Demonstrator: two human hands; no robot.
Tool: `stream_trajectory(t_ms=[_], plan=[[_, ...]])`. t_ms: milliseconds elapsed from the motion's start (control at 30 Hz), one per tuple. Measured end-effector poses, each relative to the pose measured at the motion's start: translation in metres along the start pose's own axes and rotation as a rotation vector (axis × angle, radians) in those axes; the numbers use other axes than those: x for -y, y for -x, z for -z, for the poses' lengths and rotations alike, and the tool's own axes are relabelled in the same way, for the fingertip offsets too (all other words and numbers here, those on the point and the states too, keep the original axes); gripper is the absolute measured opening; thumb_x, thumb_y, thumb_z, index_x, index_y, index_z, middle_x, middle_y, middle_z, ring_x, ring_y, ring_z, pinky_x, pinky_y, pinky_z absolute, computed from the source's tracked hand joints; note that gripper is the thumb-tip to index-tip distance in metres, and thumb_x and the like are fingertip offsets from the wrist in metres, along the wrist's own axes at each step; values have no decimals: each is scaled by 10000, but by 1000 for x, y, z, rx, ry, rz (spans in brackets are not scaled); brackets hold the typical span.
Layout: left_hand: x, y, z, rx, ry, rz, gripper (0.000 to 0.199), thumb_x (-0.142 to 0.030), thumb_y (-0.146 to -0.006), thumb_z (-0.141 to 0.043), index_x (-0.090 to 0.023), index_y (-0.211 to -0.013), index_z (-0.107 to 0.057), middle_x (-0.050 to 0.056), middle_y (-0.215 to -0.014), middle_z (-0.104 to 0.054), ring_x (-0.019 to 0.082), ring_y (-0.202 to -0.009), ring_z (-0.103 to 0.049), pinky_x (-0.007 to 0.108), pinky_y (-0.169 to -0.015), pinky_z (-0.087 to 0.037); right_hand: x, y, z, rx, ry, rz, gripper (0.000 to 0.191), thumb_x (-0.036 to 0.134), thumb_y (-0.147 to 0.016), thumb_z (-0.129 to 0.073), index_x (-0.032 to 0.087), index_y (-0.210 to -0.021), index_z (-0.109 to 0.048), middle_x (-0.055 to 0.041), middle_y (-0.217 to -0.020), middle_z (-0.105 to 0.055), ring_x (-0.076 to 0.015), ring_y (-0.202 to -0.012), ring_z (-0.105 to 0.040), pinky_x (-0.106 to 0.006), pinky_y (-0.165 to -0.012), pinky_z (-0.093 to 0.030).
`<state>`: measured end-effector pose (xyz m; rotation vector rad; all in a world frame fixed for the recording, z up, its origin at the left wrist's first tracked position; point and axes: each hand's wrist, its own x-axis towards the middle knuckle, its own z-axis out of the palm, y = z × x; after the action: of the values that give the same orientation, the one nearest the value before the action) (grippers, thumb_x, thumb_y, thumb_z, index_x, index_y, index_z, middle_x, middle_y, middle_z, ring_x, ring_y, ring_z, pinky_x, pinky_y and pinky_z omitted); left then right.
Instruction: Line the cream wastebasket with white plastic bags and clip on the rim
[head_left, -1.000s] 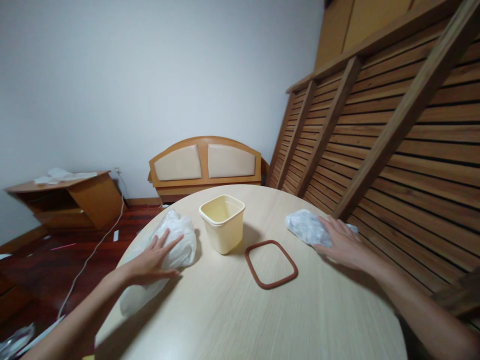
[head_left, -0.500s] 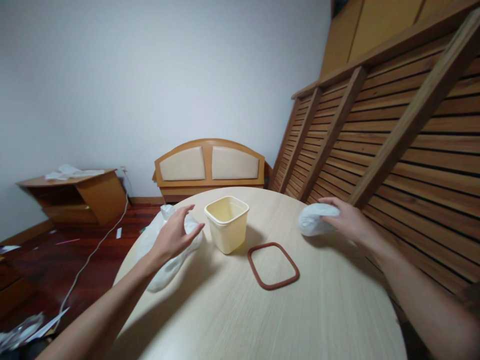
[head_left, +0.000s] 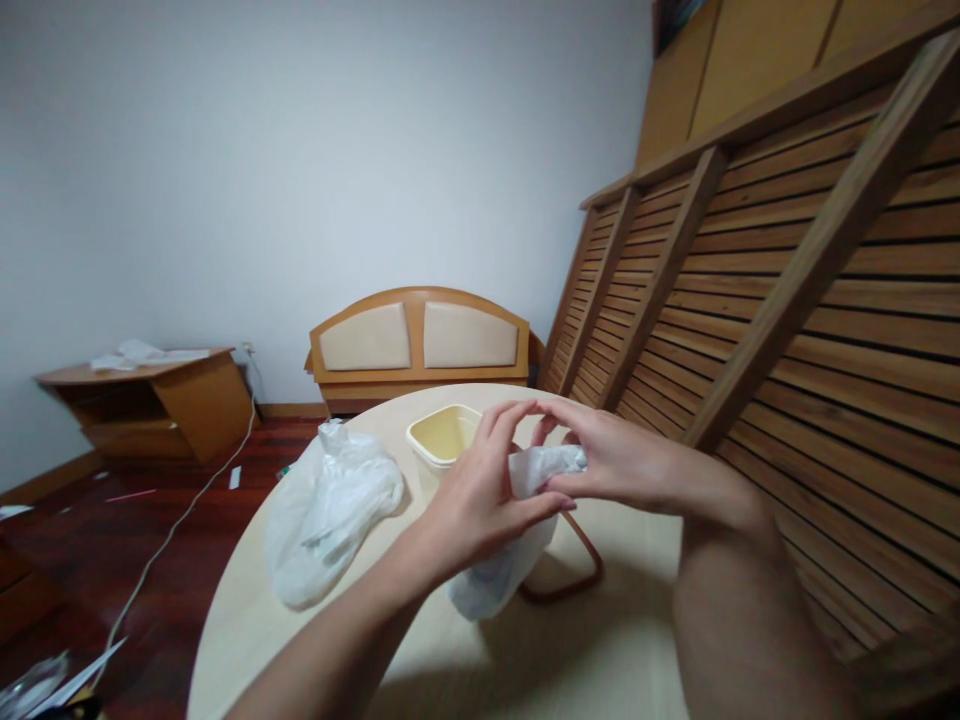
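Observation:
Both hands meet above the middle of the round table. My right hand grips the top of a small white plastic bag, which hangs down over the table. My left hand pinches the same bag from the left, fingers at its upper edge. Behind the hands stands an open cream-yellow tub, partly hidden. A reddish-brown rectangular ring lies flat under the hanging bag, mostly covered. A second, larger white plastic bag lies on the table at the left.
A slatted wooden frame leans close along the table's right side. A wooden headboard stands against the far wall. A low wooden shelf unit sits at the left, with a white cable trailing over the dark floor.
My right hand lifted the small bag from the table's right side and carried it to the middle. My left hand let go of the larger bag and came over to the small one.

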<state>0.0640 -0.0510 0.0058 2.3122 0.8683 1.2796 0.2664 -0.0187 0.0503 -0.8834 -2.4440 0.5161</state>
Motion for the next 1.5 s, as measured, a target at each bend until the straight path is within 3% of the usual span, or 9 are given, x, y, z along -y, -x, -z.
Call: stream_trajectory(t_ms=[233, 400, 533, 667, 900, 1000, 1267, 1400, 1500], plan=[[29, -8, 24, 21, 97, 222, 182, -161, -831, -566, -168, -984, -664, 59, -958, -703, 173, -807, -627, 257, -670, -462, -20, -5, 3, 129, -411, 7, 536, 342, -788, -773, 193, -1254, -555, -64, -1095, -681, -171, -897, -665, -283, -748, -538], [38, -16, 34, -135, 58, 291, 148, -200, -807, -496, -167, -708, -601, 17, -725, -645, 168, -714, -578, 252, -635, -428, -18, -14, -6, -4, -494, 6, 472, 340, -753, -807, 185, -1151, -604, -36, -981, -670, -140, -799, -637, -244, -660, -522], [30, -15, 36, -173, 154, 265, 281, -316, -899, -419, -169, -759, -614, 30, -769, -668, 187, -768, -608, 286, -729, -468, -18, -24, -18, -106, -530, -8, 445, 342, -725, -820, 167, -1084, -622, -27, -909, -657, -126, -729, -611, -243, -625, -505], [22, -12, 32, -61, 109, 245, 295, -440, -828, -661, -157, -910, -666, 58, -891, -716, 200, -841, -647, 288, -776, -486, -15, -29, -25, -146, -544, -22, 426, 372, -716, -825, 166, -1039, -639, -23, -875, -659, -130, -717, -604, -247, -622, -488], [32, -9, 29, -48, 144, 298, 217, -355, -797, -683, -140, -825, -665, 52, -788, -684, 163, -720, -623, 256, -659, -485, -15, -25, -20, 80, -665, -39, 509, 511, -790, -748, 174, -1156, -639, -48, -971, -686, -124, -748, -607, -240, -641, -473], [33, -9, 28, -74, 173, 306, 179, -320, -774, -688, -146, -791, -651, 35, -753, -672, 146, -687, -611, 237, -627, -473, -17, -24, -19, 93, -672, -31, 532, 581, -813, -694, 170, -1149, -657, -71, -1052, -691, -145, -830, -623, -252, -691, -487], [28, -12, 27, -60, 127, 297, 173, -310, -774, -661, -144, -734, -639, 38, -716, -660, 140, -655, -575, 228, -580, -429, -7, -26, -23, 79, -424, -13, 300, 283, -751, -764, 163, -1009, -670, -48, -981, -692, -171, -875, -647, -295, -764, -529], [31, -11, 24, -68, 106, 277, 107, -250, -757, -638, -147, -736, -619, 21, -714, -630, 134, -661, -557, 221, -579, -412, -8, -29, -27, -56, -318, 10, 189, 203, -738, -710, 170, -920, -670, -35, -909, -692, -167, -814, -640, -297, -738, -518], [31, -10, 21, -77, 83, 301, 168, -188, -737, -622, -142, -895, -658, -3, -705, -595, 130, -654, -536, 211, -568, -394, -7, -31, -30, -164, -226, 8, 104, 188, -749, -682, 174, -851, -668, -24, -834, -686, -156, -749, -621, -273, -678, -487]])
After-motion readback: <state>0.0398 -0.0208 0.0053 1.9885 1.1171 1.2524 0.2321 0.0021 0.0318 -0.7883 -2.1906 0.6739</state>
